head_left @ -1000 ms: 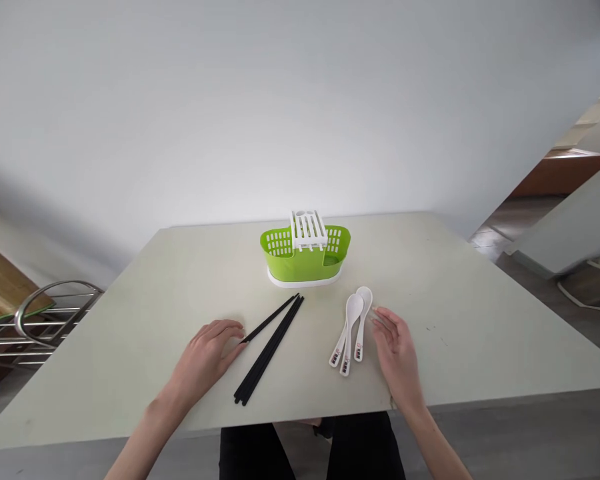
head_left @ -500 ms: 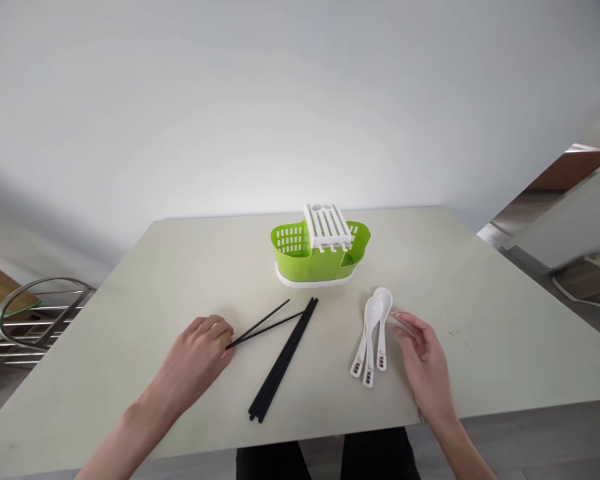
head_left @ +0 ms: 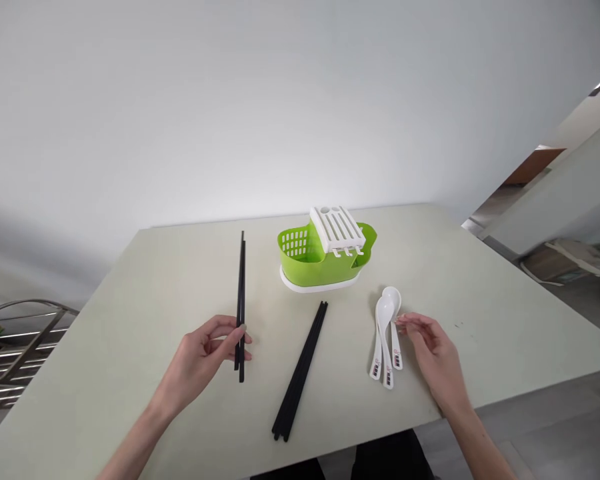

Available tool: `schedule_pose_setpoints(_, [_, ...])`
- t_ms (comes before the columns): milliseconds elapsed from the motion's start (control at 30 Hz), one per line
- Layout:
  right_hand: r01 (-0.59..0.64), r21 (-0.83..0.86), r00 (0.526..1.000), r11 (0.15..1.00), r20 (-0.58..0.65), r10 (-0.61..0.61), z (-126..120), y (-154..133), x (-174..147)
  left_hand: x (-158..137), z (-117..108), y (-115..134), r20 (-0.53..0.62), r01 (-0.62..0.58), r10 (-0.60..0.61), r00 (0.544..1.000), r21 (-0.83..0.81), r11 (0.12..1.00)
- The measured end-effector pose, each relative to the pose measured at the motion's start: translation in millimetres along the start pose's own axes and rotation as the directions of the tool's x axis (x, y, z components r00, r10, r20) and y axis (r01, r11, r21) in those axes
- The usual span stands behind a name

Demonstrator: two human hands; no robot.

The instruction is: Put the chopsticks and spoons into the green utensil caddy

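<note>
My left hand (head_left: 213, 347) is closed around a pair of black chopsticks (head_left: 241, 287), held upright between thumb and fingers, left of the others. A bundle of several black chopsticks (head_left: 300, 373) lies slanted in the middle of the table. Three white spoons (head_left: 386, 340) with printed handles lie partly stacked to the right of it. My right hand (head_left: 433, 353) rests beside the spoons, its loosely bent fingers by the rightmost handle and holding nothing; whether the fingertips touch the spoon I cannot tell.
Behind the utensils stands a green basket (head_left: 300, 270) with a white slotted top (head_left: 337, 228), small hooks and a white base. The pale table (head_left: 180, 267) meets a wall at the back. A metal rack (head_left: 25, 340) is beyond the table's left edge.
My left hand has lifted its two chopsticks from the table and turned them upright. My right hand's fingers have curled slightly beside the spoons. The view has shifted a little.
</note>
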State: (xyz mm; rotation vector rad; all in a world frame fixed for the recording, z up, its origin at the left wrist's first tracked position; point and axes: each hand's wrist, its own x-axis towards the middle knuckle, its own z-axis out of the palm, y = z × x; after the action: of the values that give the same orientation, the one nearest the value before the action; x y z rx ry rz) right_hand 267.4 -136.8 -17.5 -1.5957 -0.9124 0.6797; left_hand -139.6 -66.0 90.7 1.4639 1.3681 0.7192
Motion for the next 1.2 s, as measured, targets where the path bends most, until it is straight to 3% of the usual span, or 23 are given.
schedule_pose_setpoints(167, [-0.012,0.039,0.996,0.999,-0.092,0.015,0.8,-2.5,0.2,7.1,6.9,5.4,0.023,0.057,-0.054,0.998,-0.223,0.973])
schedule_pose_setpoints(367, [0.037,0.034,0.995,0.999,-0.099,-0.033,-0.6,-14.9,-11.9,-1.4,34.6,24.0,-0.032,0.018,-0.035,0.999,-0.429,0.903])
schedule_pose_setpoints(433, [0.091,0.045,0.995,0.995,-0.042,-0.089,2.6,-28.5,-26.1,-8.2,45.8,31.7,-0.037,0.009,-0.029,0.999,-0.454,0.891])
schedule_pose_setpoints(500, [0.117,0.089,0.985,0.989,0.117,-0.127,9.3,-48.2,-45.2,-16.1,58.0,39.1,-0.044,-0.004,-0.018,0.999,-0.466,0.885])
schedule_pose_setpoints(567, [0.091,0.115,0.935,0.989,0.333,-0.124,18.8,-70.8,-65.4,-24.0,72.1,46.3,-0.052,-0.021,-0.005,0.999,-0.479,0.878])
schedule_pose_setpoints(633, [0.057,0.089,0.85,0.994,0.518,-0.095,28.6,-91.3,-82.0,-31.6,88.2,54.0,-0.053,-0.031,0.005,0.999,-0.492,0.87])
schedule_pose_setpoints(733, [-0.032,0.137,0.699,0.99,0.711,-0.076,36.6,-109.7,-96.0,-42.0,113.2,66.5,-0.061,-0.045,0.017,0.998,-0.507,0.861])
schedule_pose_setpoints(800, [-0.139,0.215,0.647,0.967,0.758,-0.076,34.9,-113.4,-98.9,-48.1,128.2,74.1,-0.072,-0.054,0.02,0.997,-0.507,0.86])
schedule_pose_setpoints(867, [-0.195,0.271,0.646,0.943,0.758,-0.084,28.2,-112.5,-99.0,-53.4,141.0,79.3,-0.075,-0.056,0.021,0.997,-0.502,0.863])
schedule_pose_setpoints(1033, [-0.16,0.307,0.684,0.938,0.72,-0.119,5.1,-104.8,-100.0,-64.9,166.4,78.2,-0.078,-0.078,0.046,0.996,-0.476,0.876])
schedule_pose_setpoints(1200, [-0.219,0.341,0.669,0.914,0.735,-0.113,-9.1,-101.8,-107.7,-75.5,183.2,73.3,-0.098,-0.105,0.068,0.993,-0.46,0.882])
